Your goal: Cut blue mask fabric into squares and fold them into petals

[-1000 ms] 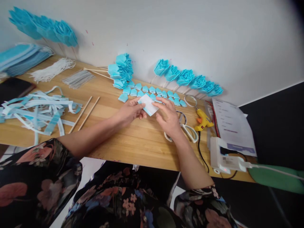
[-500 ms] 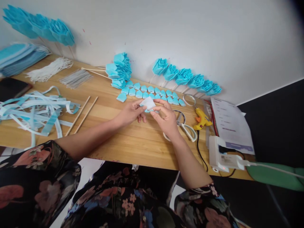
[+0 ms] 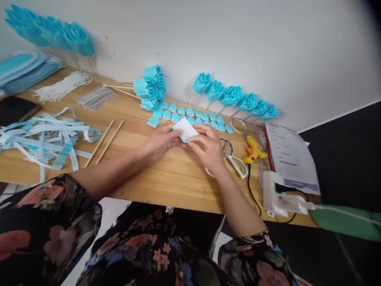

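Note:
My left hand (image 3: 162, 140) and my right hand (image 3: 208, 147) both pinch a small white and light blue fabric piece (image 3: 185, 129), held just above the wooden table (image 3: 166, 174). The white side faces up and a blue edge shows below it. Right behind the piece lie two rows of several small folded blue petals (image 3: 190, 116). White-handled scissors (image 3: 235, 161) lie close to the right of my right hand.
Blue fabric roses (image 3: 235, 97) lean on the wall, more (image 3: 150, 87) on sticks. A yellow glue gun (image 3: 253, 149), white power strip (image 3: 279, 196) and papers (image 3: 290, 157) lie right. Wooden sticks (image 3: 104, 141), cut strips (image 3: 44, 137), white elastic loops (image 3: 64, 87) and stacked masks (image 3: 24, 69) lie left.
The fabric piece has been turned and refolded between my fingers; both hands stayed in nearly the same place above the table.

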Demonstrator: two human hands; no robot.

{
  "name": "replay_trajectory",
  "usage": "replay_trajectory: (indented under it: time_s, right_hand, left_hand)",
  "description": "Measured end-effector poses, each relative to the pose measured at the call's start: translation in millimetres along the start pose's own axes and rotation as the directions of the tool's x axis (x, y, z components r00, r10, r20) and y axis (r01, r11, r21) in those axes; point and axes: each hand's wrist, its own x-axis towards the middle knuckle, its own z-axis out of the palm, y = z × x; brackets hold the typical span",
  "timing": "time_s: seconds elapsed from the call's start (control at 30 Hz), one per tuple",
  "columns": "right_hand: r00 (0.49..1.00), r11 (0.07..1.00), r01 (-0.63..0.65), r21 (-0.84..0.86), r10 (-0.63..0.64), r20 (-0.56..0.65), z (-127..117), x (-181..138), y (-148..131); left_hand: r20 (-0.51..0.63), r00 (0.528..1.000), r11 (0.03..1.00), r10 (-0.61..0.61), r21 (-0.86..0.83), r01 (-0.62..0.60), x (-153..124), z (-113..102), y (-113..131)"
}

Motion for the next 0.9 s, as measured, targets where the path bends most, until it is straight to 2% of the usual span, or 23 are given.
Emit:
replay_trajectory:
  time_s: [0.17, 0.33, 0.43, 0.53, 0.7, 0.8, 0.9]
  right_hand:
    - [1.000, 1.000, 0.013, -0.014, -0.013, -0.017, 0.4, 0.2, -0.7]
    - [0.998, 0.998, -0.058, 0.027, 0.058, -0.016, 1.1, -0.2, -2.9]
    - [0.990, 0.986, -0.139, 0.095, 0.142, -0.025, 1.7, -0.2, -4.4]
    - [0.968, 0.948, -0.244, 0.206, 0.252, -0.013, 2.7, -0.1, -5.2]
    - [0.902, 0.841, -0.420, 0.342, 0.428, 0.056, 4.5, -0.2, -4.1]
    - [0.865, 0.794, -0.489, 0.361, 0.493, 0.087, 4.7, -0.4, -3.3]
    - [0.851, 0.773, -0.511, 0.375, 0.516, 0.095, 5.2, -0.4, -3.4]
  left_hand:
    - [-0.003, 1.000, 1.000, 0.017, 0.015, -0.017, -0.7, 0.1, 0.7]
    - [-0.016, 0.997, 0.980, 0.076, 0.186, -0.072, -0.4, -1.6, -0.9]
    - [0.033, 0.995, 0.952, 0.090, 0.291, -0.096, -0.4, -2.6, -0.9]
    - [0.080, 0.994, 0.932, 0.072, 0.349, -0.096, -1.1, -3.1, 0.4]
    - [0.121, 0.990, 0.922, 0.067, 0.372, -0.108, -0.3, -4.8, 0.0]
    - [0.120, 0.991, 0.924, 0.067, 0.366, -0.107, 1.6, -6.8, -3.2]
    - [0.127, 0.990, 0.928, 0.058, 0.359, -0.101, 2.8, -8.1, -5.5]
